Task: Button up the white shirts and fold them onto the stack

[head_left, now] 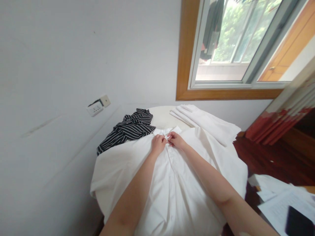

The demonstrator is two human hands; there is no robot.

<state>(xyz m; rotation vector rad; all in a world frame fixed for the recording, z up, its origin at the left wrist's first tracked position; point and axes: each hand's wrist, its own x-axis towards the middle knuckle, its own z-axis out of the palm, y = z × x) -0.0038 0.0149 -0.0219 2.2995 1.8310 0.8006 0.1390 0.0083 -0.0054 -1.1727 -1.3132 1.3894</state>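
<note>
A white shirt (172, 183) lies spread front-up over a small round table (162, 118), collar at the far end. My left hand (158, 144) and my right hand (175, 139) meet just below the collar, fingers pinched together on the shirt's front placket near its top. Both forearms reach across the shirt's body.
A black-and-white striped garment (130, 129) lies crumpled at the table's far left. Folded white cloth (206, 123) rests at the far right. The wall with a socket (97, 106) is close on the left, a window (233, 42) ahead, and papers with a dark phone (299, 221) at lower right.
</note>
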